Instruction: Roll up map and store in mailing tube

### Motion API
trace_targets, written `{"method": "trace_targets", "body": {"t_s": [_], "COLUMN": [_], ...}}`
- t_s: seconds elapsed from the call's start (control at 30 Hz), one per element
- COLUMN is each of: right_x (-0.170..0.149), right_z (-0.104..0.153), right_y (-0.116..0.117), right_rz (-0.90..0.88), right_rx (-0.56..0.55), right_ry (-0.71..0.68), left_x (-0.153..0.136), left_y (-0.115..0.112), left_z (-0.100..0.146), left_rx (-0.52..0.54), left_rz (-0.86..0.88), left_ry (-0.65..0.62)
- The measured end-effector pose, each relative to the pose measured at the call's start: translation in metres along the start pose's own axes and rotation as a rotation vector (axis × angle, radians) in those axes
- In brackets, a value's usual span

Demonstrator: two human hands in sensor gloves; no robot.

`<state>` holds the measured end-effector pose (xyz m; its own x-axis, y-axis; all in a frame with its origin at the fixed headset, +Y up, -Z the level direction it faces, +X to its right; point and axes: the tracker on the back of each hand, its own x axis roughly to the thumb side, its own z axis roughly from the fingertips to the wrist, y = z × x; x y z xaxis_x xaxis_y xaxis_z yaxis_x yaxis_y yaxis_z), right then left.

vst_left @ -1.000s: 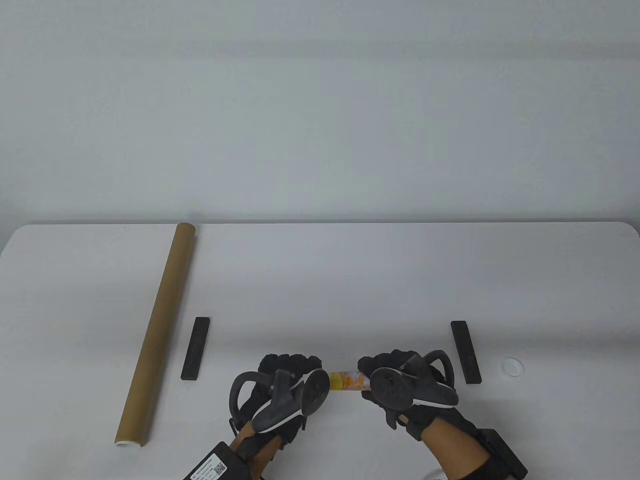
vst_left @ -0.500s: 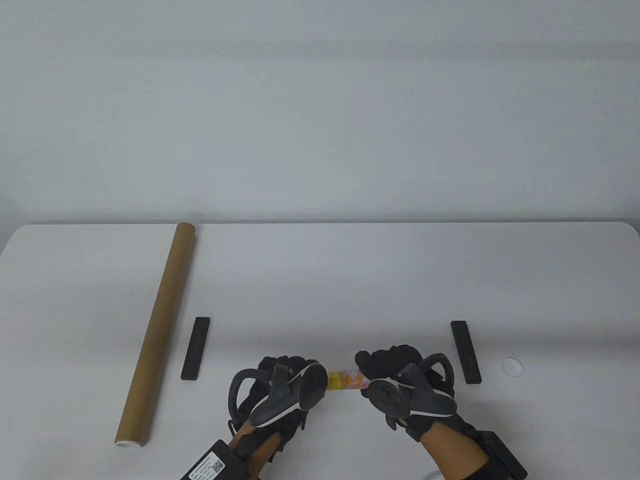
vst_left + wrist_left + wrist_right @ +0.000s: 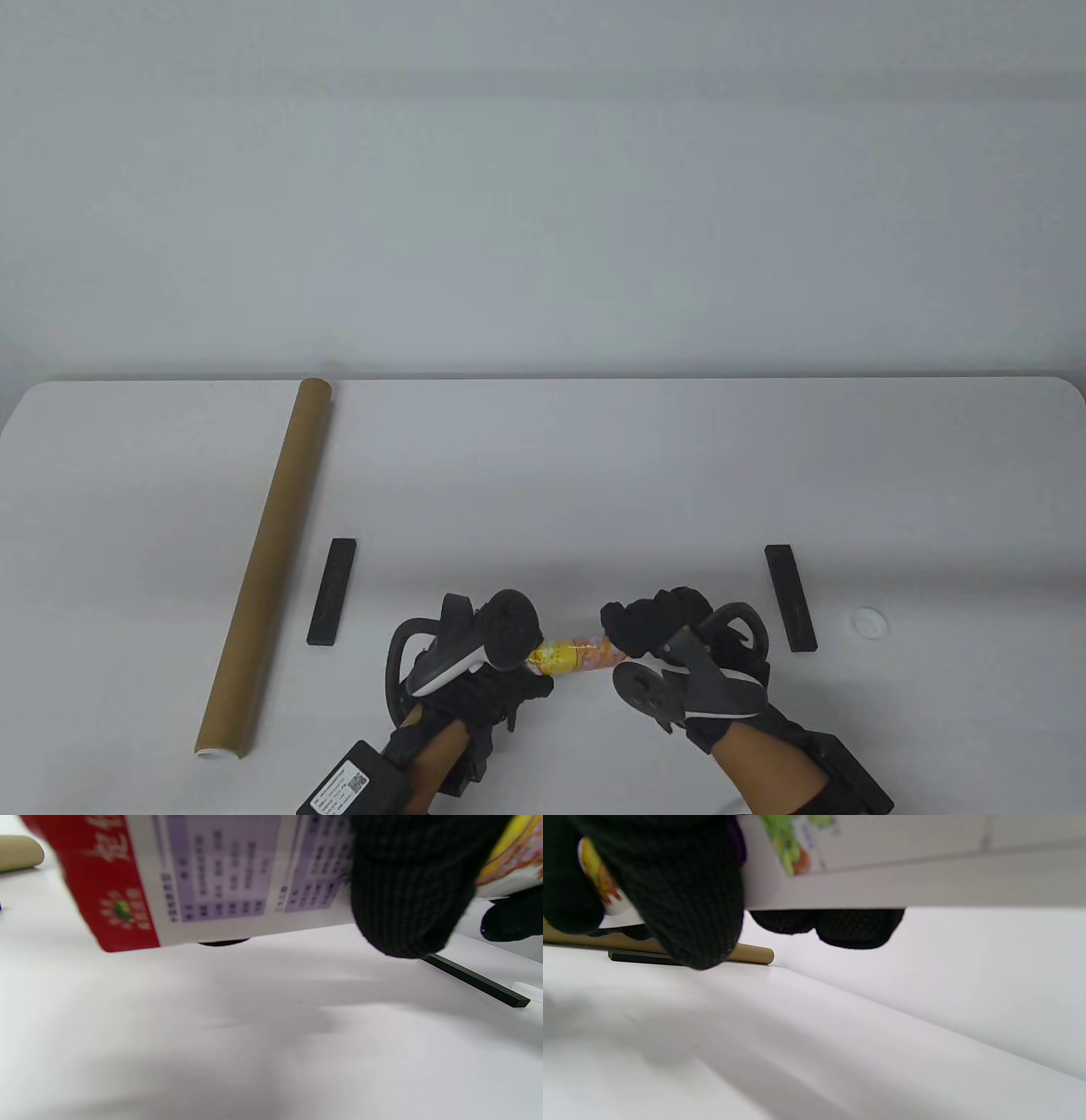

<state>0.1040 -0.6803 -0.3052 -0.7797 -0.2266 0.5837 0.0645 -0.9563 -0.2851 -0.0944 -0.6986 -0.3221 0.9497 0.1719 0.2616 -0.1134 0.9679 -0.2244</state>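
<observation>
The rolled map (image 3: 575,654) is a short yellow and pink roll held between both hands near the table's front edge, lifted off the table. My left hand (image 3: 484,679) grips its left end and my right hand (image 3: 657,628) grips its right end. In the left wrist view the roll (image 3: 220,878) shows red and white print, with a gloved finger (image 3: 411,887) wrapped around it. In the right wrist view the roll (image 3: 903,866) is white, with fingers (image 3: 683,891) around it. The brown mailing tube (image 3: 267,564) lies on the table at the left, apart from both hands.
A black bar (image 3: 332,592) lies just right of the tube and another black bar (image 3: 790,598) lies right of my right hand. A small white cap (image 3: 870,622) lies further right. The white table (image 3: 594,475) stretches behind the hands.
My left hand has turned over and tilted, lifting its end of the roll. More of the roll's yellow part shows between the hands. My right hand has rotated slightly.
</observation>
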Motion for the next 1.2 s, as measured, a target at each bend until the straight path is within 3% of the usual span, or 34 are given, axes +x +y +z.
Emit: {"method": "trace_targets", "body": {"t_s": [0.37,0.53,0.8,1.2], "right_x": [-0.011,-0.017,-0.019,-0.015], "right_z": [-0.002,-0.003,-0.004,-0.002], "right_y": [0.005,0.009,0.013,0.013], "right_rz": [-0.123,-0.225,-0.287,-0.211], "right_rx": [0.052,0.098,0.146,0.096], "right_ry": [0.038,0.051,0.044,0.035], "left_x": [0.013,0.018,0.018,0.016], "left_y": [0.004,0.006,0.006,0.006], "left_z": [0.010,0.013,0.013,0.011], "left_rx": [0.231,0.287,0.238,0.175], "left_rz": [-0.184,-0.257,-0.252,-0.214], "left_ry": [-0.019,-0.032,-0.041,-0.023]}}
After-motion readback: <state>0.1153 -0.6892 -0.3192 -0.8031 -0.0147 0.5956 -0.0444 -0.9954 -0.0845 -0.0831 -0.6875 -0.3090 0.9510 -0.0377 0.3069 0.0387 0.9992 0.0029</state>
